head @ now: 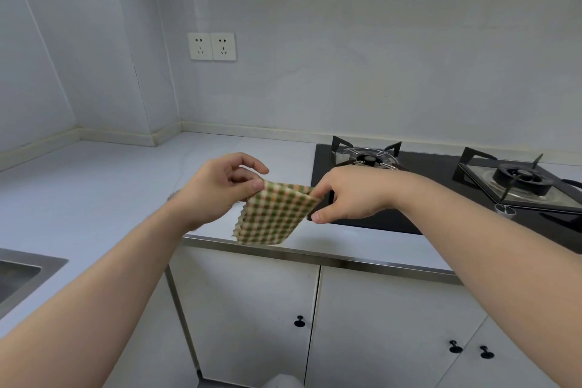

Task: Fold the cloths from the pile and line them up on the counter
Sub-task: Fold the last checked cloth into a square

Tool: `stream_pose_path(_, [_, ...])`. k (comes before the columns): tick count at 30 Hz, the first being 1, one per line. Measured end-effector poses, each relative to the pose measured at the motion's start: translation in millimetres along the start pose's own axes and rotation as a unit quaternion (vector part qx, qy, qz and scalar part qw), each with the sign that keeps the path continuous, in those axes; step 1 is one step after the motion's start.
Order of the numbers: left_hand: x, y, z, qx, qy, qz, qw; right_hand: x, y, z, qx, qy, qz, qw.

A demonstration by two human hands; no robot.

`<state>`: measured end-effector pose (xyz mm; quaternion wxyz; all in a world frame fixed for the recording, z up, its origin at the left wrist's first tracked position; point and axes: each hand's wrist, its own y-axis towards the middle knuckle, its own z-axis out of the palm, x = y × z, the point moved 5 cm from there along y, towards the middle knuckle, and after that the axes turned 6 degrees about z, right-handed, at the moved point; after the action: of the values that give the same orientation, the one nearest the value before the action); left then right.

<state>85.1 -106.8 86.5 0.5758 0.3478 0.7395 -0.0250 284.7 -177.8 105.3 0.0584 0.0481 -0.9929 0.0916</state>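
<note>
A white-walled kitchen corner is seen, with a pale counter (94,186) running round it, a sink (19,274) set in at the near left and a black hob (409,198) with 2 burners at the right. 2 sockets (212,46) are fixed to the wall, and cabinets (245,309) stand below. A checked cloth (274,214) is held in the air over the counter's front edge, just left of the hob. Its lower edge hangs close to the counter, though whether it touches cannot be told. The top left corner is pinched between thumb and forefinger of the left hand (217,189), with the other fingers curled loosely above. The right edge is gripped by the right hand (352,195), a fingertip at the top corner and the thumb lower down the edge. Several layers are shown by the stacked wavy edges at the cloth's left side, so it is judged to be partly folded already. It is probably held up by both sides so that the layers hang square and can be matched before being laid down. The pile is not in view, and no row of folded cloths is seen, so the task is judged to be at an early stage
</note>
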Motion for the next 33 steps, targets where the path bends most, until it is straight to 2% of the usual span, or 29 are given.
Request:
stream_pose_path(3, [1,2,-4,-0.019,0.046,0.013,0.999,3,-7,0,0.029,0.022,-0.002,0.999])
stream_pose_path(6, [3,2,-5,-0.026,0.081,0.02,0.996,20,-17,-1,0.07,0.094,-0.061,0.991])
stream_pose_path(9, [5,1,-1,-0.026,0.048,0.012,0.998,32,-24,-11,0.034,0.183,-0.096,0.978])
stream_pose_path(12, [7,1,0,-0.039,-0.022,-0.003,0.999,20,-20,-21,-0.042,0.157,-0.061,0.985])
stream_pose_path(15, [7,2,5,-0.045,-0.05,0.001,0.998,8,-23,-23,-0.06,0.187,-0.043,0.98])
stream_pose_path(18, [8,4,16,-0.068,-0.027,0.01,0.997,1,-27,-22,-0.093,0.221,-0.054,0.969])
stream_pose_path(23, [11,15,50,-0.155,-0.003,-0.007,0.988,-22,-24,-2,-0.09,0.267,-0.024,0.959])
stream_pose_path(26, [8,27,79,-0.2,0.031,0.012,0.979,-43,-23,13,-0.096,0.297,-0.016,0.95])
stream_pose_path(30, [8,55,122,-0.193,0.105,0.096,0.971,-87,-21,33,-0.068,0.387,0.017,0.919])
stream_pose_path(33, [11,83,148,-0.169,0.157,0.132,0.964,-126,-24,38,-0.089,0.431,0.049,0.897])
